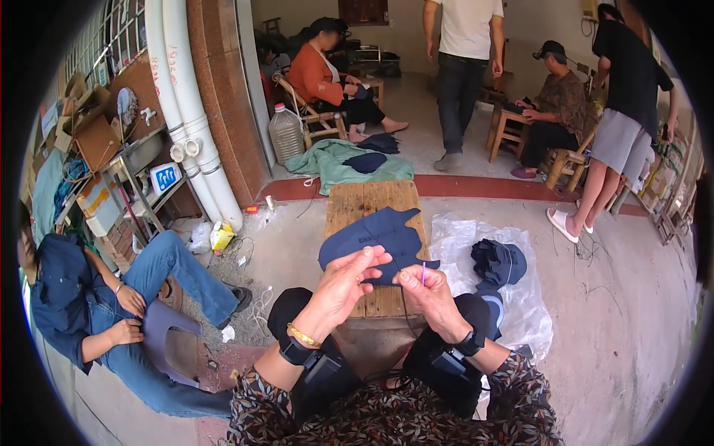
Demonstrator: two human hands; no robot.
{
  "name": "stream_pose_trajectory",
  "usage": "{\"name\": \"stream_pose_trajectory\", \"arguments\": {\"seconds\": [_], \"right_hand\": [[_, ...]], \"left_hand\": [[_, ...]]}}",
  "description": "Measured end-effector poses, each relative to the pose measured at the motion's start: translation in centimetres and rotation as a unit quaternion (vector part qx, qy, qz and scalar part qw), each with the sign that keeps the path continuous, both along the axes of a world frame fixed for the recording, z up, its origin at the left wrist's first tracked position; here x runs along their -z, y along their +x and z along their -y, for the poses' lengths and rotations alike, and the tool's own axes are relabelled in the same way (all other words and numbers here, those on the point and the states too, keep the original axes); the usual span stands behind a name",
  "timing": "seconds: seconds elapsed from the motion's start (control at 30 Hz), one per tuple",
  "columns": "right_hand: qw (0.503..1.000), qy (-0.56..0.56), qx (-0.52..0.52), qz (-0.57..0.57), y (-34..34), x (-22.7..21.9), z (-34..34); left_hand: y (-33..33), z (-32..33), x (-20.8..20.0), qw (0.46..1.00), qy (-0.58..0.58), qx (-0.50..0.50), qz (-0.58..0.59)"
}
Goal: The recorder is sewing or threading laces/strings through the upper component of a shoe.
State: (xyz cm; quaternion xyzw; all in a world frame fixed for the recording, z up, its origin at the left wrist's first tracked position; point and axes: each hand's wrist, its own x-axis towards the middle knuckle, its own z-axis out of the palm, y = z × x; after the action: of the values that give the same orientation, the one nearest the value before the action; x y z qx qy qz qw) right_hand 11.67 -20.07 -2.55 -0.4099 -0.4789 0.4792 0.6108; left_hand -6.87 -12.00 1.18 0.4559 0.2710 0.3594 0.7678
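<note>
My left hand [343, 284] pinches the lower edge of a dark blue shaped fabric piece [375, 236], holding it up above a small wooden bench [372, 201]. My right hand [428, 291] is closed around a thin purple tool [423, 272], perhaps a needle or hook, its tip touching the fabric's lower right edge. A dark thread hangs down from between my hands. Both wrists wear black bands with devices, and the left one also has a gold bracelet.
A pile of dark blue pieces [497, 262] lies on a clear plastic sheet [476, 238] to the right. A person in denim [111, 312] sits on the left. Other people sit and stand at the back. A green cloth [335, 163] and a plastic jug [285, 132] lie beyond the bench.
</note>
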Motion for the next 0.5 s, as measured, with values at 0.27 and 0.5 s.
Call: {"name": "stream_pose_trajectory", "arguments": {"seconds": [0.27,0.5], "right_hand": [[0.994,-0.086,-0.069,-0.016,-1.6,-0.3,-1.6],[0.998,0.032,0.016,0.057,2.8,0.2,-5.1]], "left_hand": [[0.8,-1.3,1.1,0.995,-0.007,-0.036,0.087],[0.5,0.0,1.3,0.995,0.067,0.032,0.067]]}}
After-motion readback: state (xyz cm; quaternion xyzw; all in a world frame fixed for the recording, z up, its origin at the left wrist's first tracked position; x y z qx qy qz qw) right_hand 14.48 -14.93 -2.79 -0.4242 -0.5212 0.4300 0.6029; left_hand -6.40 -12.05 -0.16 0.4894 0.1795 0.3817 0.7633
